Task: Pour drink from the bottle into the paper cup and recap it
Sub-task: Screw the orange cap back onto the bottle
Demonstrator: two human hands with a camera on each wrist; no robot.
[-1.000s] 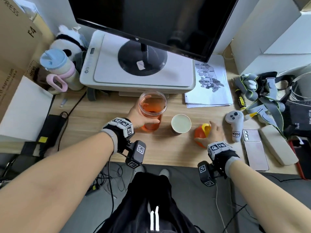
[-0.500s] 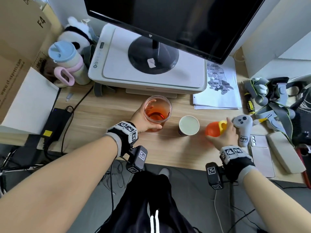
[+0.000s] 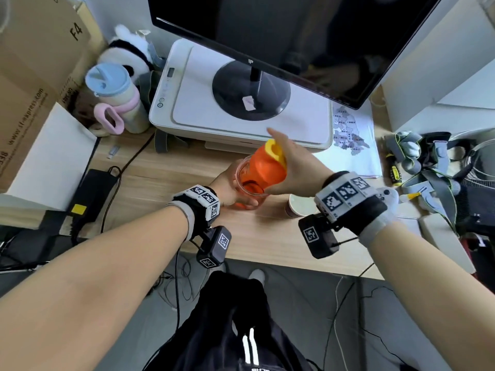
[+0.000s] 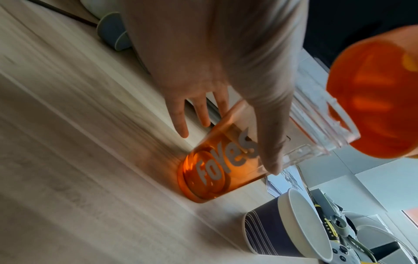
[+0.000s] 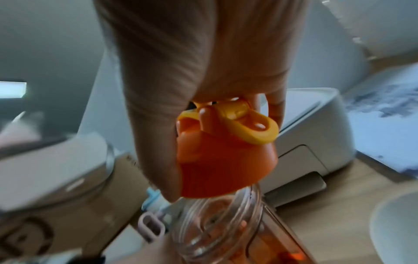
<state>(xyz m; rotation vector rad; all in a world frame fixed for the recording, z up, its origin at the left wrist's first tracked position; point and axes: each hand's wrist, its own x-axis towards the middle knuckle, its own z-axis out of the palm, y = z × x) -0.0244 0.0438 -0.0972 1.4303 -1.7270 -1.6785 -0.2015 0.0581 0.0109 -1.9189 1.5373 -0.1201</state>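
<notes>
left hand (image 3: 230, 188): wraps the lower body of the bottle (image 4: 226, 166), thumb in front and fingers behind, likely to pin it upright on the desk (image 3: 166, 178) so it cannot turn under the cap.
right hand (image 3: 292, 167): grips the cap (image 3: 265, 170) from above, fingertips on its top and a finger beside the yellow loop, holding it tilted just over the bottle's mouth; not seated yet.
step: recapping, judged from the cap's place; threads still need to be squared up.
bottle: clear hard plastic, ridged screw neck, amber drink low inside, grey lettering on the wall.
cap: smooth orange dome, hollow inside, with a soft-looking yellow carry loop.
paper cup (image 3: 300, 207): stands just right of the bottle, dark striped outside, pale inside; contents not visible.
</notes>
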